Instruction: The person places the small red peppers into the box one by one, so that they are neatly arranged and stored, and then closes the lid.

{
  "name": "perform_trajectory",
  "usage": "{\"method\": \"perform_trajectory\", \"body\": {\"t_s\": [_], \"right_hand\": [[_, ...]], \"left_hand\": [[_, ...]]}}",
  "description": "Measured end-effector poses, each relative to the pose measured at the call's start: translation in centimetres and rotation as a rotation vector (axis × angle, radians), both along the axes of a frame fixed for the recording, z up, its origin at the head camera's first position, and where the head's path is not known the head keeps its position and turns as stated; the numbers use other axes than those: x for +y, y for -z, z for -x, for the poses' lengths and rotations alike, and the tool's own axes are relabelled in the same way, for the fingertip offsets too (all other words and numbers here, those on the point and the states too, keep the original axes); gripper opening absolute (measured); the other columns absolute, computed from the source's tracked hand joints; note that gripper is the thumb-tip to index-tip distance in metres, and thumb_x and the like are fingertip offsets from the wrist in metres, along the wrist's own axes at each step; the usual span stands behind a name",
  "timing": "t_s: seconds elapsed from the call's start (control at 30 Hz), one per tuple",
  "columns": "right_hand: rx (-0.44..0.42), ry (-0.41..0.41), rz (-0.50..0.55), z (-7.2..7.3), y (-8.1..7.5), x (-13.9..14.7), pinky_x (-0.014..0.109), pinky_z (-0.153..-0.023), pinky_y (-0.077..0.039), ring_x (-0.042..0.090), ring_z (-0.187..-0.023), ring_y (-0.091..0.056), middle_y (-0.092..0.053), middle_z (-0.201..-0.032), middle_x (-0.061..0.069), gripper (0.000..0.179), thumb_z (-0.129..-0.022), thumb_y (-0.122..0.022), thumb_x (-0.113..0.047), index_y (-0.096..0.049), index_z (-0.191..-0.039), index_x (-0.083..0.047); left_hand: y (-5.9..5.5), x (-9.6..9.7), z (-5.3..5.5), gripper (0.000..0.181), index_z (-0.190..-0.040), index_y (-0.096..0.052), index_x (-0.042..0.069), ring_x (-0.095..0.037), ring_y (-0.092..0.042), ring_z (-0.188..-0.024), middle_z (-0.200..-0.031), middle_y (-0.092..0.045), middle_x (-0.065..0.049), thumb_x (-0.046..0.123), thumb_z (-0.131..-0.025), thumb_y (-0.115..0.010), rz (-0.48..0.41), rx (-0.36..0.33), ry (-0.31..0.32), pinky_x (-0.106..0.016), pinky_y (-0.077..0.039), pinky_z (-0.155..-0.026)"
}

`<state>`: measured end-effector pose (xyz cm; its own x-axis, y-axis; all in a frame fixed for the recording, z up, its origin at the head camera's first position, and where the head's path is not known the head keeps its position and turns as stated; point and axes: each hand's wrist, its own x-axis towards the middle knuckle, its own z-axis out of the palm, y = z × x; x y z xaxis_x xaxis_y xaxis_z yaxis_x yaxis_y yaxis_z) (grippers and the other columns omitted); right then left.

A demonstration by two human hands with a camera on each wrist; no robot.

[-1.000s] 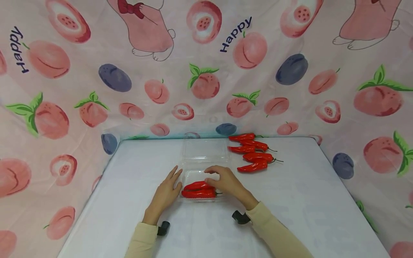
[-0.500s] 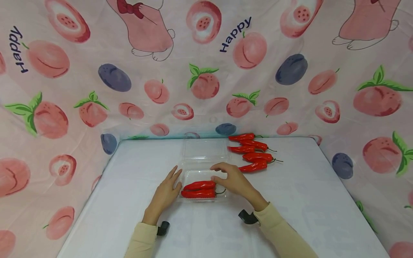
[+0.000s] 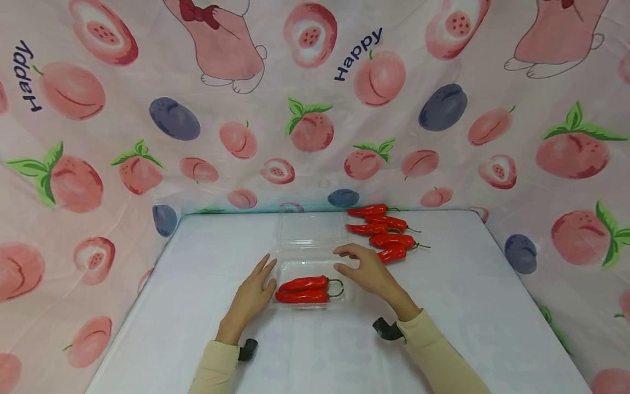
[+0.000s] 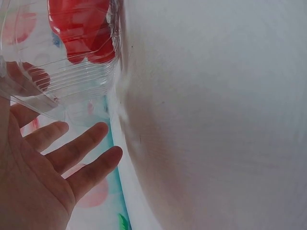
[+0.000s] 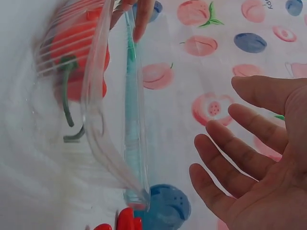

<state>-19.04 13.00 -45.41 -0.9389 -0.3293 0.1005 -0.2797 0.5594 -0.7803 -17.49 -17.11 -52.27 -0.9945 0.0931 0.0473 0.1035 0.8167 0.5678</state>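
The left hand [image 3: 249, 295], fingers straight and spread, is at the left side of the clear container [image 3: 297, 267]; the right hand [image 3: 369, 269] is empty near its right rear corner, thumb and fingers parted; between the hands two red peppers [image 3: 301, 296] lie side by side inside, stems rightward; the lid [image 3: 312, 227] lies open behind; five more peppers [image 3: 366, 229] lie beyond the right hand.
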Motion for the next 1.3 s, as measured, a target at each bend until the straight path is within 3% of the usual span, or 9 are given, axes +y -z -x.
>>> {"method": "perform_trajectory", "body": {"t_s": [0.33, 0.63, 0.9, 1.3], "right_hand": [[-0.028, 0.074, -0.005, 0.7, 1.2, 1.8, 0.053, -0.101, -0.051, 0.034, -0.119, -0.059, -0.066, -0.126, 0.005, 0.037, -0.088, -0.073, -0.026, -0.065, -0.124, -0.019], [-0.053, 0.115, 0.011, 1.2, 2.2, 3.5, 0.048, -0.097, -0.055, 0.036, -0.119, -0.061, -0.065, -0.127, 0.013, 0.037, -0.088, -0.073, -0.022, -0.065, -0.124, -0.016], [-0.056, 0.16, -0.013, 1.5, 3.2, 5.0, 0.044, -0.091, -0.058, 0.032, -0.116, -0.063, -0.067, -0.125, 0.009, 0.038, -0.087, -0.074, -0.022, -0.064, -0.124, -0.017], [-0.007, 0.199, -0.009, 1.8, 3.9, 6.8, 0.047, -0.094, -0.056, 0.031, -0.114, -0.063, -0.064, -0.131, 0.01, 0.039, -0.089, -0.072, -0.019, -0.065, -0.126, -0.011]], "left_hand": [[-0.1, 0.1, -0.1, 0.052, -0.148, -0.046, 0.017, -0.036, -0.052, -0.133, -0.161, -0.033, -0.002, 0.023, -0.096, -0.055, -0.001, 0.021, 0.001, -0.058, -0.044, -0.106], [-0.3, 0.0, -0.2, 0.052, -0.148, -0.046, 0.019, -0.035, -0.052, -0.134, -0.161, -0.033, 0.0, 0.024, -0.097, -0.055, 0.005, 0.004, 0.0, -0.057, -0.044, -0.106], [-0.2, 0.0, -0.2, 0.052, -0.148, -0.046, 0.018, -0.035, -0.052, -0.134, -0.161, -0.032, -0.001, 0.024, -0.097, -0.055, 0.002, -0.001, 0.005, -0.058, -0.044, -0.106], [-0.1, 0.0, -0.1, 0.053, -0.148, -0.046, 0.018, -0.035, -0.052, -0.134, -0.161, -0.032, 0.0, 0.024, -0.097, -0.055, -0.001, 0.005, 0.007, -0.058, -0.044, -0.106]]}}
